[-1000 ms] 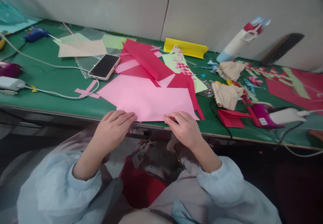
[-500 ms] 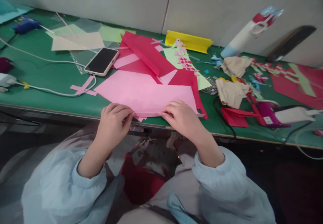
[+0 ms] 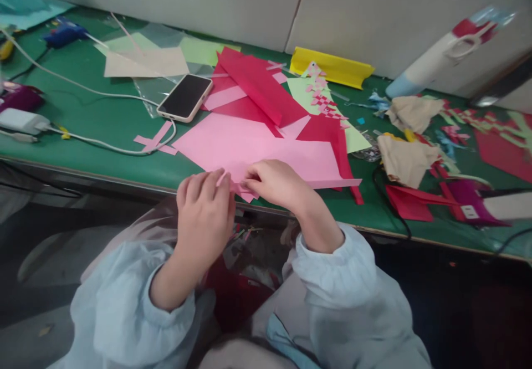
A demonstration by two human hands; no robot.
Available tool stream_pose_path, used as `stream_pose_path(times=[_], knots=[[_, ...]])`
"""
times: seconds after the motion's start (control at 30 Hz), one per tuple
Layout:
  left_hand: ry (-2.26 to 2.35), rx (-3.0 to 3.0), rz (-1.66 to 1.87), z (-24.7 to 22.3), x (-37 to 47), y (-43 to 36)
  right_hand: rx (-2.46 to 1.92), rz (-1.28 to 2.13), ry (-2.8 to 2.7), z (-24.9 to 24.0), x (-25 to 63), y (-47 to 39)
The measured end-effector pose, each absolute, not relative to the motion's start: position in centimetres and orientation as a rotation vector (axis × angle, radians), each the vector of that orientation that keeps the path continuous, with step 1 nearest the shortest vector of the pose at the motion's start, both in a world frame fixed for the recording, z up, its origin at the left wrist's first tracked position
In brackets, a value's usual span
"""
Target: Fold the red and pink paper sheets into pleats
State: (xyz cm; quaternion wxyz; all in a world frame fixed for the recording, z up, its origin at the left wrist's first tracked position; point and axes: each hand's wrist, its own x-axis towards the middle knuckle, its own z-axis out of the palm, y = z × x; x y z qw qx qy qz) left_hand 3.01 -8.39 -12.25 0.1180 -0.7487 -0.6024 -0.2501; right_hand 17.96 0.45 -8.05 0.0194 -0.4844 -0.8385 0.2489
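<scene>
A large sheet of pink paper lies near the table's front edge, with a narrow strip folded up along its near side. My left hand is closed on the left end of that strip, its fingertips partly hidden. Just beside it, my right hand pinches the same strip, thumb and fingers bent together. To the right the folded strip juts past the sheet. Small pink paper points stick out below, between the hands. Red paper lies behind the pink sheet, partly under it.
A phone on a white cable lies left of the sheet, beside crossed pink strips. Behind are a folded yellow sheet and a woven paper strip. A bottle, beige cloth pieces and a blue glue gun lie farther out.
My right hand has slid left along the folded strip, close to my left hand. My left hand has turned more upright. The view has shifted slightly, moving the table's things rightward.
</scene>
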Motion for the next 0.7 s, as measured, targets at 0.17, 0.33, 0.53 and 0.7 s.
stream_pose_path(times=[0.17, 0.33, 0.53, 0.7], knots=[[-1.625, -2.292, -0.709, -13.3, 4.7, -11.5, -1.501, 0.856, -2.668, -8.0, 17.8, 1.3], [-1.697, -2.298, -0.632, -14.5, 5.6, -12.5, -1.485, 0.885, -2.696, -8.2, 17.8, 1.7], [-1.852, -2.26, -0.521, -14.5, 5.4, -11.9, -1.511, 0.926, -2.723, -7.9, 17.6, 2.0], [-1.873, -2.254, -0.429, -14.2, 5.4, -11.6, -1.538, 0.963, -2.723, -7.6, 17.4, 2.1]])
